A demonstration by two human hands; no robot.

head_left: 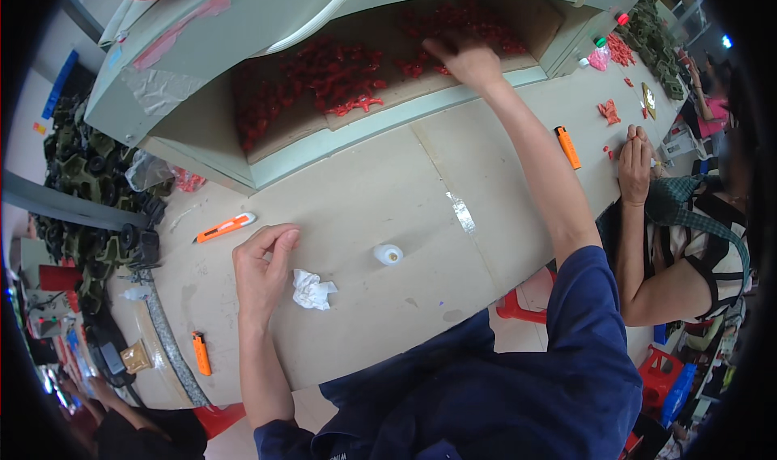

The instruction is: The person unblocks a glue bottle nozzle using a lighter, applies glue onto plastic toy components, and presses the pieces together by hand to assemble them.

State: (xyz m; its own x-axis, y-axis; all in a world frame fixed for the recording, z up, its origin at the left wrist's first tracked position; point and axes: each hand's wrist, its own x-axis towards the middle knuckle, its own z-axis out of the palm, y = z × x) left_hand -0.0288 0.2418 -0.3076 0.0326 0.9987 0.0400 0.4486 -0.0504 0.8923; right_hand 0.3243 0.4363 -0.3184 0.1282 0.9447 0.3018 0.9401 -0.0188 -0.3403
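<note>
My right hand [476,63] reaches into a pale green open-fronted booth, over small red plastic parts [348,76] heaped on its cardboard floor. Motion smears its fingers, so any hold on a part cannot be made out. My left hand [261,274] is raised over the table, its fingers curled in and the thumb pressed against them; what they hold, if anything, is hidden. Beside it lies a crumpled white tissue [313,290]. A small white bottle [388,254] stands farther right. Beyond my left hand is an orange utility knife [225,228].
Orange-handled tools lie at right [568,148] and lower left [201,353]. The booth's front ledge [396,126] edges the table. Dark green toy vehicle parts [97,169] pile up at left. A co-worker's hands [635,167] rest at the table's right, near a few red parts [609,112].
</note>
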